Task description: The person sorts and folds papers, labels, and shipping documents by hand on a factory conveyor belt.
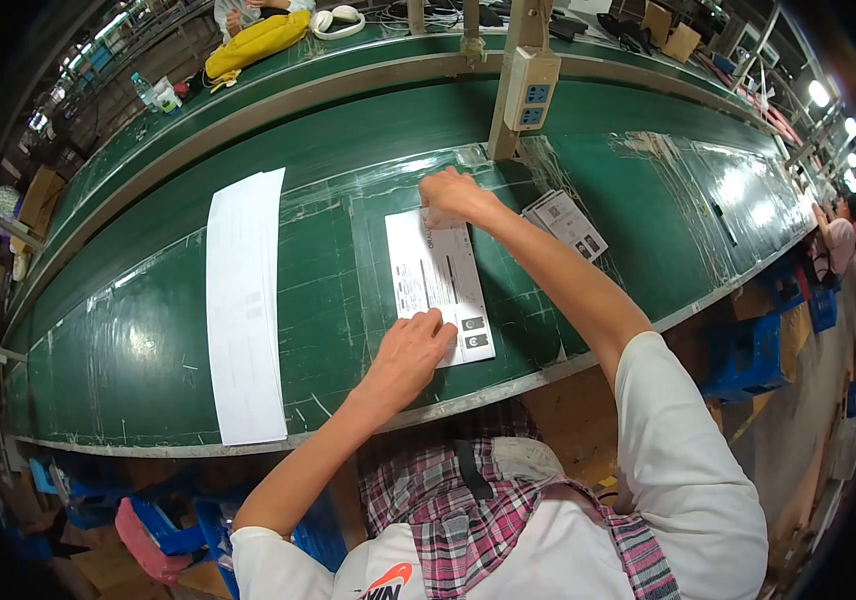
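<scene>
A printed white sheet [438, 275] lies on the green table [323, 300] in front of me. My left hand [413, 350] rests on its lower left part, fingers bent and spread apart. At the sheet's top edge is my right hand [451, 195], its fingers closed; what they grip, if anything, is hidden. To the left lies a tall stack of white sheets [245, 310]. Right of the printed sheet, partly beside my right forearm, sits a small pile of folded printed papers [568, 222].
A post with a power socket box [532, 90] stands at the table's back edge. Behind it, a rear bench holds a yellow bag [258, 47], white headphones [337, 22] and a bottle [144, 90]. Blue crates [748, 355] stand below right. Other people sit far off.
</scene>
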Motion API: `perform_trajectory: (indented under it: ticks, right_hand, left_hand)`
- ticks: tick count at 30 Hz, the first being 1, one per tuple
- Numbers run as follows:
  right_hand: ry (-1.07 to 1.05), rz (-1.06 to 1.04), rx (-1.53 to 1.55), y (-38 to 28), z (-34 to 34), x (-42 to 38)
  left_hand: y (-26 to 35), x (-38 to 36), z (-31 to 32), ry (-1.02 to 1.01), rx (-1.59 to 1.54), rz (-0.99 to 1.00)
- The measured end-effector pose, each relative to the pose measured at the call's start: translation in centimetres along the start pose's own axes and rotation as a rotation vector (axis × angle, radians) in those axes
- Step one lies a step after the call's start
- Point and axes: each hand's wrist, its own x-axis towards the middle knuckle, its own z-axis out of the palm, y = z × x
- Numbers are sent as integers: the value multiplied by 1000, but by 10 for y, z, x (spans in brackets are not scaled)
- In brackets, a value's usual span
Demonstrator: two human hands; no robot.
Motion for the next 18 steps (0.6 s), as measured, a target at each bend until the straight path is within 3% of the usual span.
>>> perform_trajectory:
  ticks: [5,12,15,18]
  right_hand:
    - [-74,15,11,0,3,1]
    - [29,-21,37,0,7,-6]
    - [146,-57,94,11,18,-10]
    - [339,-82,169,23,31,-28]
  left_hand:
    - [-1,1,3,-4,-14,-10]
    - [-2,3,1,-55,-33,-76]
    - [-8,8,-12,-9,-275,-164]
    - [-32,21,-20,252,-296,-190]
